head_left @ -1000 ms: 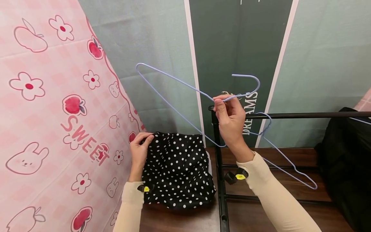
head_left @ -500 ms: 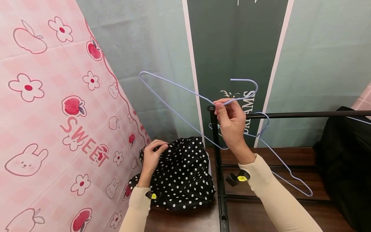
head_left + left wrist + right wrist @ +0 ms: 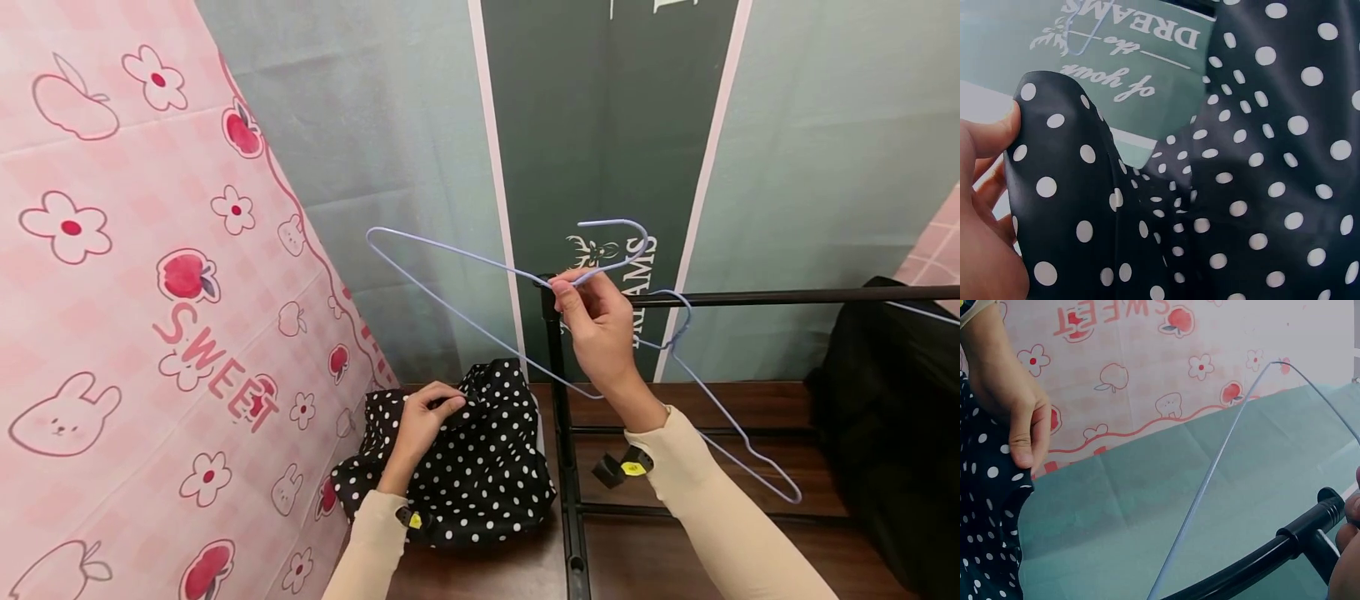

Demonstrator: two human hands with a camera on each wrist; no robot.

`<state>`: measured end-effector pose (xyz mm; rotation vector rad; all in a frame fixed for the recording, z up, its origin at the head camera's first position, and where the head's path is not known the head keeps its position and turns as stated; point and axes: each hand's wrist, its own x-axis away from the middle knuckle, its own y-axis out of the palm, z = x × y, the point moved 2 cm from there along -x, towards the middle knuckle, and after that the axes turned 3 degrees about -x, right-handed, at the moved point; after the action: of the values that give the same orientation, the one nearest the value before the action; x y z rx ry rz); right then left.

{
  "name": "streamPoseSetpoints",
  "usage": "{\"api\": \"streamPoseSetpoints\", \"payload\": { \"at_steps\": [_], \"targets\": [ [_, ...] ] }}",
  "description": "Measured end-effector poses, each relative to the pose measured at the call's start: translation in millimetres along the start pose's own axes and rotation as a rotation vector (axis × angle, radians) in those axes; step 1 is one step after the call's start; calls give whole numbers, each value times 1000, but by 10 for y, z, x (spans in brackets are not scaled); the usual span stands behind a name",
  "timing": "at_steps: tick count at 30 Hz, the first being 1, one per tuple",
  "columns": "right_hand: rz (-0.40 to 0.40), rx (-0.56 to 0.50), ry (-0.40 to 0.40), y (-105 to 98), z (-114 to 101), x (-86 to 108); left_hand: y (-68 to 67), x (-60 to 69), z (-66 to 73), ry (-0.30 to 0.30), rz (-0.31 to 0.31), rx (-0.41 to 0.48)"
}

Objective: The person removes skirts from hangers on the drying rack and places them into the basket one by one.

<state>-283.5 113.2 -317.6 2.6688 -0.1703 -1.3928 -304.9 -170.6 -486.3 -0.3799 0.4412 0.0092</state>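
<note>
In the head view my left hand (image 3: 420, 421) pinches the upper edge of a black polka-dot garment (image 3: 487, 492), which hangs in folds low at centre left. The left wrist view shows my left thumb against the edge of this cloth (image 3: 1085, 187), with a gap between two layers. My right hand (image 3: 600, 329) pinches the neck of a light purple wire hanger (image 3: 514, 271). The hook points up and right, and one long arm reaches left above the garment. Hanger and cloth stand apart. In the right wrist view the hanger wire (image 3: 1200, 494) slants in front of the curtain.
A black clothes rack has its rail (image 3: 787, 297) running right from its end post (image 3: 567, 467). A second purple hanger (image 3: 670, 343) hangs on it. Dark cloth (image 3: 885, 433) bulks at the right. A pink printed curtain (image 3: 150, 350) borders the left side.
My left hand has moved right, drawing the garment's edge along and folding it. My right hand has lowered the hanger slightly, its left end dropping most.
</note>
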Motion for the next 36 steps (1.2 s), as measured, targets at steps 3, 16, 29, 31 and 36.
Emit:
{"api": "streamPoseSetpoints", "payload": {
  "at_steps": [3, 16, 29, 31, 36],
  "targets": [
    [5, 10, 8, -21, 17, 18, 64, 33, -50, -16, -33, -1],
    [-29, 56, 47, -125, 84, 101, 320, 185, -295, -141, -163, -21],
    [-113, 85, 101, -235, 100, 147, 434, 250, -430, -198, -287, -86],
    [-129, 92, 91, -249, 103, 153, 446, 257, -455, -203, -316, -96],
    [-143, 119, 95, -289, 101, 165, 463, 277, -489, -236, -379, -121]
  ]
}}
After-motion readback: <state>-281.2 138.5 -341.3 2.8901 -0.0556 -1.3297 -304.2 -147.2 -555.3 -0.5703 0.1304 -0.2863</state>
